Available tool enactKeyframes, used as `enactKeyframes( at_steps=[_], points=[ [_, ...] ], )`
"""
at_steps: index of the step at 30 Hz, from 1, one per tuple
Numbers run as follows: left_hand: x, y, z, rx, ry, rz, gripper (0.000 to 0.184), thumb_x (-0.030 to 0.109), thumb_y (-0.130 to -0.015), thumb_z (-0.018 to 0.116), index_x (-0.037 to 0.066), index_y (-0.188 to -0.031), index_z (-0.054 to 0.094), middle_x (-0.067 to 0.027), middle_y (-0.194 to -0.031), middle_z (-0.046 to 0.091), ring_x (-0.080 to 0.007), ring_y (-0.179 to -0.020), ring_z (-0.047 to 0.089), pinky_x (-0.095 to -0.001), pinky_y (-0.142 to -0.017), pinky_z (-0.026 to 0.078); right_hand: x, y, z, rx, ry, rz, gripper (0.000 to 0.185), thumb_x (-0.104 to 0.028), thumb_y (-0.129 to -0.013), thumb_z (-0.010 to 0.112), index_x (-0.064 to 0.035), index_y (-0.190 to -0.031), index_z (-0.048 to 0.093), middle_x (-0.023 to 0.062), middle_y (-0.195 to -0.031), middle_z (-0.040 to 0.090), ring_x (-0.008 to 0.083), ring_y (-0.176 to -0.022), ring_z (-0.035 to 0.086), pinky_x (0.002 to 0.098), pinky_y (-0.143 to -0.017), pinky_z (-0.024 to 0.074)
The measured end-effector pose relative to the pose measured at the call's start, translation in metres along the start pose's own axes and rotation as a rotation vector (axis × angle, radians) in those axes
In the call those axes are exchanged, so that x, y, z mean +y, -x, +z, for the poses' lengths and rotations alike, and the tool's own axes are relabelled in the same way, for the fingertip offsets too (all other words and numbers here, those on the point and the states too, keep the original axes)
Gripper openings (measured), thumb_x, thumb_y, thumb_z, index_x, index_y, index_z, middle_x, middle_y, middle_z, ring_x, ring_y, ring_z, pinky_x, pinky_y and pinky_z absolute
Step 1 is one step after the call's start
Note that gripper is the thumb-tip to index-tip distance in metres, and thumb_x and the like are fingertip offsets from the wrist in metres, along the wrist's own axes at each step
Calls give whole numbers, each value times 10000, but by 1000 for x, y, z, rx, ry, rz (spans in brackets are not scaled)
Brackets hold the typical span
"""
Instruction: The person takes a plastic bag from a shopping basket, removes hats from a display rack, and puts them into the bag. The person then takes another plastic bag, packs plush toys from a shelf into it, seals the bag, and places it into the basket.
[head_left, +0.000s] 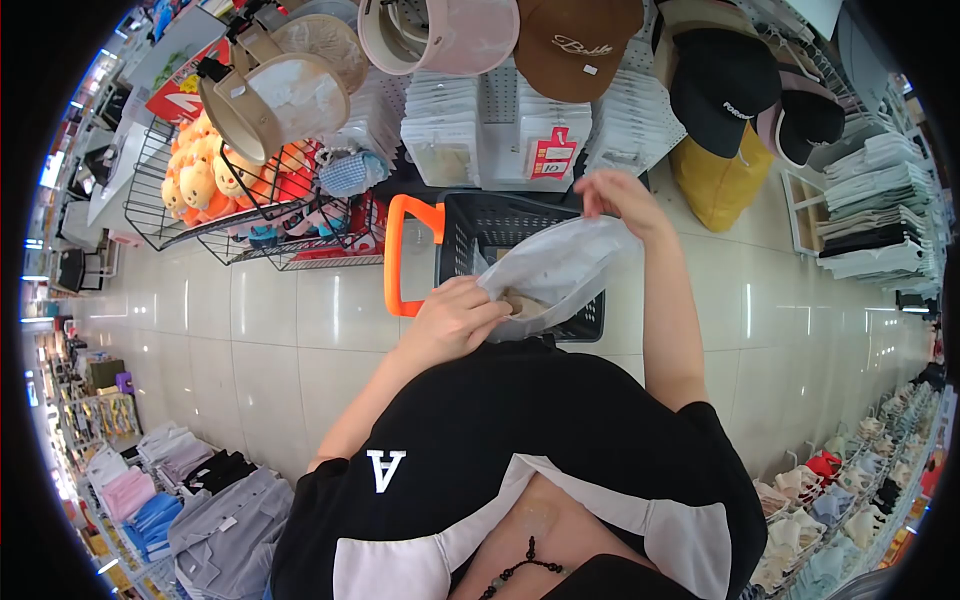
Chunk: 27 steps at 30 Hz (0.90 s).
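My left hand (455,318) is closed on the near left edge of a translucent white plastic bag (560,268). The bag's mouth gapes, and something beige (522,304) shows inside, beside my left fingertips; I cannot make out what it is. Above the bag's far right end is my right hand (622,202), its fingers loosely bent and apart with nothing seen between them. Under the bag stands a black shopping basket (470,215) with an orange handle (398,255) raised on its left side.
Ahead, a rack holds packaged goods (440,130), a brown cap (578,45), a black cap (722,85) and visors (290,95). A wire bin of plush toys (205,175) stands left. A yellow bag (722,180) hangs right. Clothing racks (875,215) line the sides.
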<state>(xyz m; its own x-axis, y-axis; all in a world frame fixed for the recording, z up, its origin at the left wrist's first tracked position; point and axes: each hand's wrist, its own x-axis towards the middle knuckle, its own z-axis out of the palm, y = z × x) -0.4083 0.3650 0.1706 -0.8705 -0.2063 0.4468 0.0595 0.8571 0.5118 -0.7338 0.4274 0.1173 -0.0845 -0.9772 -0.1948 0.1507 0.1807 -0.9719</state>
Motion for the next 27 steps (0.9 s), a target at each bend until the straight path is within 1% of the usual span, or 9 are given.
enactKeyframes(
  at_steps=[1, 3, 4, 6, 10, 14, 19, 25, 27],
  points=[
    [2, -3, -2, -41, 10, 0, 163, 76, -670, 705, 78, -820, 642, -44, -645, 503, -232, -668, 547, -357, -750, 476, 3, -17, -6, 1, 0, -1, 337, -350, -908, 508, -23, -954, 578, 33, -710, 613, 100, -627, 564, 238, -621, 454],
    [3, -7, -2, -83, 17, 4, 161, 79, -669, 708, 76, -817, 644, -46, -635, 494, -231, -658, 543, -349, -712, 470, 4, -49, -14, 268, -237, 31, 381, -307, -911, 514, 7, -1126, 492, 97, -946, 610, 180, -804, 595, 320, -709, 494],
    [3, -9, -2, -92, 20, 14, 124, 112, -703, 686, 79, -809, 632, -43, -646, 494, -224, -666, 542, -341, -694, 452, 4, -61, -15, 268, -238, 24, 381, -307, -911, 514, 7, -1126, 492, 97, -946, 610, 180, -804, 595, 320, -709, 494],
    [3, -14, -4, -101, 14, 29, 102, 144, -736, 665, 81, -802, 620, -40, -658, 493, -217, -675, 542, -334, -677, 434, 4, -82, -17, 417, -645, -5, 476, -257, -892, 539, -12, -1246, 335, 165, -1141, 526, 278, -932, 575, 414, -782, 489],
    [7, -17, -8, -155, 20, -10, 105, 160, -737, 670, 75, -782, 626, -41, -642, 495, -219, -669, 541, -329, -681, 436, 2, -115, -24, 564, -839, -10, 426, -229, -910, 505, -13, -1242, 348, 179, -1236, 457, 367, -1143, 473, 461, -864, 458],
    [6, -13, -5, -56, 57, -36, 126, 113, -685, 719, 76, -798, 679, -50, -595, 468, -224, -597, 494, -333, -598, 406, 5, -126, -35, 424, -927, -88, 372, -218, -904, 518, -9, -1188, 398, 169, -1198, 476, 345, -1087, 508, 440, -847, 463],
    [4, -6, -5, -86, 20, -114, 83, 157, -724, 688, 90, -756, 651, -40, -622, 494, -224, -639, 536, -326, -642, 438, 10, -104, -19, 478, -959, -89, 256, -236, -891, 558, -57, -1063, 493, 85, -1002, 529, 219, -796, 515, 352, -705, 456],
    [-3, -6, 0, -108, 57, -67, 78, 159, -719, 694, 99, -755, 659, -32, -604, 490, -215, -626, 536, -321, -641, 441, 5, -52, 5, 241, -1002, -235, 214, -275, -924, 499, -88, -1021, 537, 40, -859, 560, 174, -700, 497, 296, -620, 414],
    [-5, -7, 2, -114, 74, -45, 79, 161, -719, 695, 101, -756, 660, -30, -603, 492, -211, -624, 538, -319, -642, 443, 2, -41, 9, 274, -1010, -230, 217, -277, -931, 483, -90, -1026, 539, 36, -849, 567, 171, -696, 507, 293, -612, 415]
  ],
)
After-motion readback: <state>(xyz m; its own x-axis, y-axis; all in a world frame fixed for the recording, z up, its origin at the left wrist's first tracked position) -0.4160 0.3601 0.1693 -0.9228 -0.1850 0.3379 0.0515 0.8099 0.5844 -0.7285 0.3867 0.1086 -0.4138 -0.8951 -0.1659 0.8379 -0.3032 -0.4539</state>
